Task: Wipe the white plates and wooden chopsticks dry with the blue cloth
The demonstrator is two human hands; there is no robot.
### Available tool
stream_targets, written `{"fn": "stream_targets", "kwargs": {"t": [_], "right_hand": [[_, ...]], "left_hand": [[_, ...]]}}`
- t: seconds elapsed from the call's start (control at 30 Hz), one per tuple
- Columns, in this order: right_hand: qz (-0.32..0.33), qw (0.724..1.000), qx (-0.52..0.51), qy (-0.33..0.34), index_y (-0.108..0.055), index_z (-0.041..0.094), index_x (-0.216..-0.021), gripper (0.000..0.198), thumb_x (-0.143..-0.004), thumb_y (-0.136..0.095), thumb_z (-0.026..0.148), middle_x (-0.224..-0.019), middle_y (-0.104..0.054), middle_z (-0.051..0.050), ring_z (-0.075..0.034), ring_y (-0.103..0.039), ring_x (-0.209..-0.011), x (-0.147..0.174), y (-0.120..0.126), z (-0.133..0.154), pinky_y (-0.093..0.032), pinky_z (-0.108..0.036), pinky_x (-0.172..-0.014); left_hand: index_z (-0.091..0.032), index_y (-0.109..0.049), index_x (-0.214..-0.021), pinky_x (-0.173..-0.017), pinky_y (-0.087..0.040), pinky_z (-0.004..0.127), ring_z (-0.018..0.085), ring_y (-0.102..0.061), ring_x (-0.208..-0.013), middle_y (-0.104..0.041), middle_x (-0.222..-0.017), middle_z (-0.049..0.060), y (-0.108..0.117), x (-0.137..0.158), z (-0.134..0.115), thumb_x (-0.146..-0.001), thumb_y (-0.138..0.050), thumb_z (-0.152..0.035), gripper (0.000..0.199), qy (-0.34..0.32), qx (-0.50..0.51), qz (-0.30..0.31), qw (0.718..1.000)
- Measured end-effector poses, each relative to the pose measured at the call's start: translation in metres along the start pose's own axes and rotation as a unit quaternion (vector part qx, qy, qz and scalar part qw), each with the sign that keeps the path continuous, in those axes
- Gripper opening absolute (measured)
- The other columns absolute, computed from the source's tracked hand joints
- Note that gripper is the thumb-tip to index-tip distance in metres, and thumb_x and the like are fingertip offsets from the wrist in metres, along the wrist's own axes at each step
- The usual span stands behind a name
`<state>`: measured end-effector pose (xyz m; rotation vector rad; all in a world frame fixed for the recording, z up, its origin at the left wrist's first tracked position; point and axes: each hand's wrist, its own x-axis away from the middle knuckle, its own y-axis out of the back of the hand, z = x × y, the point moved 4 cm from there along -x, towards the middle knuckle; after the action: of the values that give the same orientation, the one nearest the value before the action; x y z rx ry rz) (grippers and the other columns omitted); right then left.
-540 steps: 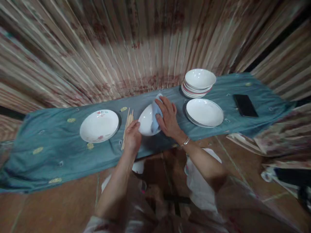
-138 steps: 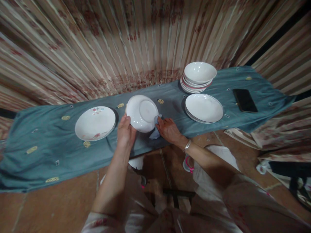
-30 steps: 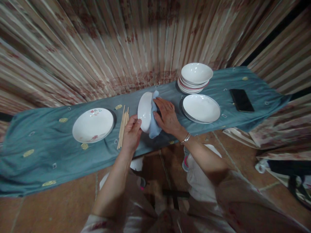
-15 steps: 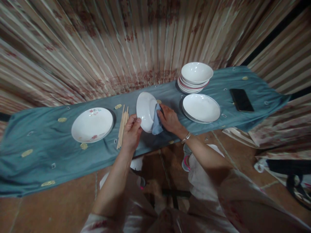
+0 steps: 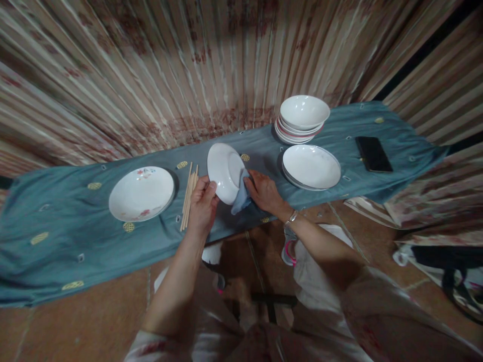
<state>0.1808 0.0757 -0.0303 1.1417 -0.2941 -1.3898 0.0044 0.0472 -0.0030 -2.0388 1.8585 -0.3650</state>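
Observation:
A white bowl [image 5: 222,173] is tipped on its side above the table, its outside and foot facing right. My left hand [image 5: 204,203] grips its left lower rim, thumb on the outer wall. In my right hand [image 5: 266,191] is a blue-grey cloth [image 5: 241,195], pressed against the bowl's base; some of those fingers are hidden behind the cloth. Just left of the bowl lies a bundle of wooden chopsticks [image 5: 188,201], partly behind my left hand. Right of my right hand sit stacked white plates [image 5: 311,167].
A teal patterned cloth [image 5: 94,251] covers the narrow table. Floral-edged plates [image 5: 141,193] are at left. Several stacked bowls [image 5: 305,113] stand at the back right, with a black phone [image 5: 373,154] beyond. A pleated curtain [image 5: 211,65] hangs behind. A black strap [image 5: 458,286] lies low at right.
The bowl has turned slightly so more of its base shows. My right hand and the cloth have slid a little lower along the base. My left hand keeps its grip.

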Motion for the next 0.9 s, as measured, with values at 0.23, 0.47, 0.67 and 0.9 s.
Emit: {"fn": "stream_targets", "kwargs": {"t": [0.23,0.47,0.67,0.9], "right_hand": [[0.008,1.000,0.018,0.013,-0.061,0.010,-0.117,0.043,-0.102,-0.033,0.038,-0.100,-0.072,-0.021,-0.028,-0.069,-0.086,0.008,0.007,0.009,-0.054,-0.045,-0.081],[0.025,0.999,0.022,0.025,-0.062,0.011,-0.117,0.041,-0.101,-0.037,0.039,-0.096,-0.073,-0.018,-0.027,-0.068,-0.084,0.017,0.017,0.022,-0.052,-0.041,-0.080],[0.035,0.998,-0.032,0.047,-0.057,0.014,-0.126,0.040,-0.101,-0.040,0.039,-0.109,-0.072,-0.014,-0.025,-0.067,-0.095,0.020,0.028,0.039,-0.051,-0.038,-0.086],[-0.027,0.995,-0.047,0.085,-0.051,0.016,-0.136,0.041,-0.101,-0.039,0.033,-0.125,-0.066,-0.014,-0.024,-0.062,-0.110,0.010,0.048,0.055,-0.049,-0.041,-0.098]], "left_hand": [[-0.021,-0.065,-0.089,-0.069,-0.051,0.023,0.012,-0.059,-0.073,-0.065,-0.084,0.000,0.001,0.000,-0.001,-0.069,-0.081,-0.042,0.032,0.009,-0.001,-0.020,1.000],[-0.021,-0.065,-0.092,-0.072,-0.052,0.024,0.012,-0.062,-0.075,-0.067,-0.086,0.000,0.002,-0.001,0.000,-0.072,-0.079,-0.043,0.033,0.003,-0.006,-0.021,1.000],[-0.021,-0.065,-0.093,-0.070,-0.052,0.024,0.012,-0.062,-0.073,-0.069,-0.085,0.001,-0.001,-0.001,-0.001,-0.071,-0.079,-0.043,0.034,0.000,-0.004,-0.024,1.000],[-0.021,-0.067,-0.094,-0.072,-0.051,0.026,0.013,-0.062,-0.075,-0.067,-0.085,0.000,-0.007,0.004,-0.001,-0.075,-0.077,-0.039,0.028,-0.003,0.001,0.011,1.000]]}}
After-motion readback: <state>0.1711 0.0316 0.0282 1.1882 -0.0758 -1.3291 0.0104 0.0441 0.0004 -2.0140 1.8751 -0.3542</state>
